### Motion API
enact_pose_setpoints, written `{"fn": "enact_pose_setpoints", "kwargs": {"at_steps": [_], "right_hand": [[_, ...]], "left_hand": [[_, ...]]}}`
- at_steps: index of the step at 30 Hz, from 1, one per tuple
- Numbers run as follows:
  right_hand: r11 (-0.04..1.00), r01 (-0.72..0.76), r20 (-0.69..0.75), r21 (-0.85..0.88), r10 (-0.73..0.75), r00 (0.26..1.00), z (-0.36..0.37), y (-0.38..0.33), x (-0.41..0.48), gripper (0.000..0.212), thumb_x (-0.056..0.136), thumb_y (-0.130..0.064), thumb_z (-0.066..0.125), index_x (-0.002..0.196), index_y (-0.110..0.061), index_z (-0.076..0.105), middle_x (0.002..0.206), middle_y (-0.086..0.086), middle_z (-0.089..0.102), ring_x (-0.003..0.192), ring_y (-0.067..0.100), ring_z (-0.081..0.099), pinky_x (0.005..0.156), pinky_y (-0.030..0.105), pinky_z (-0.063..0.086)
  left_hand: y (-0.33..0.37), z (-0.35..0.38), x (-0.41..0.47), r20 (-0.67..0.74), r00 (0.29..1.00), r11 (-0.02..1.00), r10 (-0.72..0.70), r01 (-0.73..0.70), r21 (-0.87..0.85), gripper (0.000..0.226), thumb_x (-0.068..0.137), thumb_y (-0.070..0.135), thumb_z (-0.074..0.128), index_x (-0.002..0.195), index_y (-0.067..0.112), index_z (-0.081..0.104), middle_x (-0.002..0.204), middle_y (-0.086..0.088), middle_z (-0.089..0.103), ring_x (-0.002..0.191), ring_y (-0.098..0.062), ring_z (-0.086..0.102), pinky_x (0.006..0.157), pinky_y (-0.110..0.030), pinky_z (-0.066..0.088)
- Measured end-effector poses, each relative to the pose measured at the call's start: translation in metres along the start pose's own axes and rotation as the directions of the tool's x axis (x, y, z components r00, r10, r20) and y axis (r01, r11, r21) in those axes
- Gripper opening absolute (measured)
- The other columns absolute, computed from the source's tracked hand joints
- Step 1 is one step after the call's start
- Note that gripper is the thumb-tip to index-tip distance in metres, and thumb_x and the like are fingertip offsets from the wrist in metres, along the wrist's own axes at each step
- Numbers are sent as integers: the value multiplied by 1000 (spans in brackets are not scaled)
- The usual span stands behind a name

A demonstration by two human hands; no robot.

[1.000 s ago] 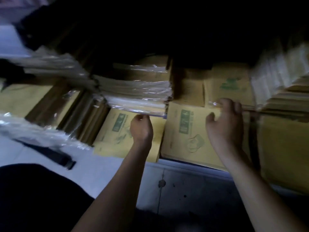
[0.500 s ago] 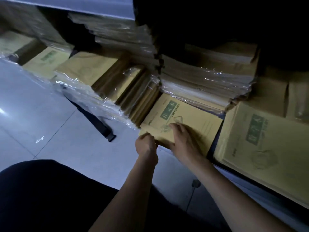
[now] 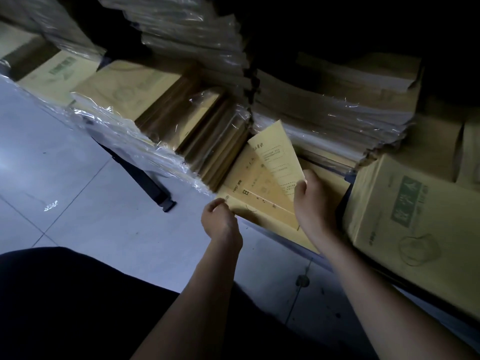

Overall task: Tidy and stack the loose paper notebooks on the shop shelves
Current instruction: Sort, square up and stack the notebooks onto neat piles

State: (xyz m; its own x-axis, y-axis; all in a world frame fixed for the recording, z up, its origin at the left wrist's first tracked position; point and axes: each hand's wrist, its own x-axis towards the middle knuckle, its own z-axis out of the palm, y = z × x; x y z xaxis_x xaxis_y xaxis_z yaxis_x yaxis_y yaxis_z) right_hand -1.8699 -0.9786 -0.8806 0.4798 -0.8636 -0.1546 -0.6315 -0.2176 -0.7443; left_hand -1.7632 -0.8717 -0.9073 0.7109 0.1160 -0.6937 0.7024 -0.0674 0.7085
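Holds top notebook [image 3: 276, 162] tilted up off loose pile [image 3: 259, 203] w/ right hand [image 3: 314, 201]: thumb on the face, fingers curled behind the lower right edge, so a closed grip on it. Pinches near-left corner of that pile w/ left hand [image 3: 220, 222], fingers curled at the edge (looks like a steadying hold, not a lift). Has the pile lying flat on the bottom shelf [image 3: 285, 244], front edge at the lip. Sits between shrink-wrapped bundles [image 3: 207, 136] leaning on the left and a second yellow stack [image 3: 415, 216] on the right, under overhanging wrapped reams [image 3: 324, 118].

Handling, as a guess: thin, light, soft-covered. Prob. bends under own weight if taken by one corner, then sags & fans. Kraft-type covers likely not slippery, but easily creased. Best taken at the spine or along a long edge, thumb on top, fingers flat beneath. For several at once, both hands on opposite edges, then tapped square. Needs care re the overhang above: little headroom, so better slid in low than dropped. Cannot read the print in this dim light.
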Motion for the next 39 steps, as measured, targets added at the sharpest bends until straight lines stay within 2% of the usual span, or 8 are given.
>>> {"fn": "enact_pose_setpoints", "kwargs": {"at_steps": [7,11,14,19,22,27,35,39], "right_hand": [[966,223,-50,-135,-231,972,1,8,-21,32,102,-17,38,134,-18,44,112,15,66,86,27,66,58,26,46],[887,406,148,-221,-381,913,11,18,-40,33,91,-5,50,119,-22,57,103,11,70,89,32,67,66,31,48],[881,446,298,-159,-388,872,12,28,-45,27,90,-7,50,113,-18,60,110,6,64,101,30,60,76,31,46],[988,12,195,155,-42,980,-8,7,-49,50,93,-39,55,140,-27,40,139,-7,45,128,13,43,102,32,39],[964,-53,-111,262,85,990,-34,-15,-39,72,86,-33,66,146,-25,26,147,0,37,132,18,37,103,25,30],[584,-160,27,796,230,973,-92,-22,-26,83,76,-35,75,140,-42,23,134,-7,40,118,17,46,99,37,38],[206,-272,215,940,261,941,-185,33,-55,43,82,-15,64,125,-23,56,112,7,67,102,25,60,76,38,47],[482,-290,35,827,470,882,-242,82,-62,56,75,0,65,127,-20,53,111,12,67,95,30,64,76,40,52]], "left_hand": [[13,10,-23,127,903,840,411,-429,333,16,89,27,52,88,17,65,92,-7,63,84,-29,62,77,-36,51],[56,12,-25,589,806,994,-55,-14,111,64,89,67,42,108,12,67,96,-13,71,89,-32,68,79,-41,56],[74,6,-19,681,730,917,-59,-231,327,43,78,37,67,107,7,67,87,-8,74,85,-33,67,65,-35,58],[96,3,-49,826,498,562,263,-775,288,33,92,-11,44,96,18,59,91,-12,65,82,-27,65,63,-29,56],[132,0,-84,870,367,634,329,-769,84,40,86,-18,47,102,15,61,75,2,67,64,-10,64,54,-25,54],[156,-4,-134,938,142,741,316,-654,-150,34,89,-6,48,104,20,64,85,2,72,76,-15,70,56,-30,58],[102,26,-183,986,131,908,100,-417,-37,37,83,1,48,114,18,59,99,-3,73,87,-19,71,71,-37,60],[79,43,-181,971,206,834,-121,-510,212,47,79,-1,59,122,18,57,111,-11,71,99,-29,69,75,-40,61]]}}
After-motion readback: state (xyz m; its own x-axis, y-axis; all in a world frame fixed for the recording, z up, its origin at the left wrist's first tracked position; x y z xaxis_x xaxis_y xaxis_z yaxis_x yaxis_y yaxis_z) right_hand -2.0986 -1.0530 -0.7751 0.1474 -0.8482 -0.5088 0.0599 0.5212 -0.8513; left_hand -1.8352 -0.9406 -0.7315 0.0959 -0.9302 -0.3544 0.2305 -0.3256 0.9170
